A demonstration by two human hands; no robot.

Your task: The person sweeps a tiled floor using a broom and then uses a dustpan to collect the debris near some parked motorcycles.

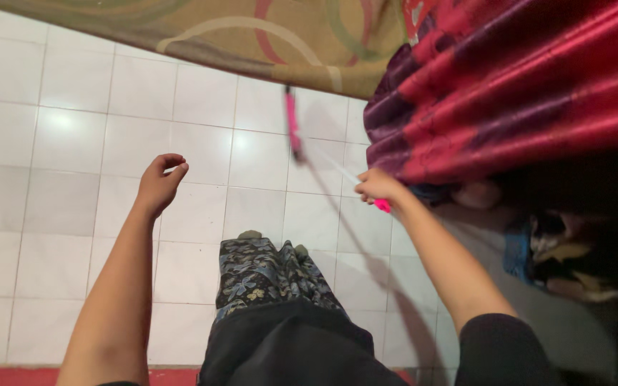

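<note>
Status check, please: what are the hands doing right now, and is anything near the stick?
Right hand gripping thin white stick with pink ends. Left hand loosely curled, holding nothing, over white tiled floor. Shiny red-purple draped fabric close beside stick; patterned rug edge just beyond its tip.

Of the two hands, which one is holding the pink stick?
The right hand grips the pink stick; the left hand is empty, loosely curled above the tiled floor.

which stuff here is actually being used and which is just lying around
In use:
- right hand gripping a pink and white stick angled down to the white tiled floor
- left hand, loosely curled, holding nothing

Lying about:
- patterned rug
- red and purple curtain
- clutter in the dark corner
</note>
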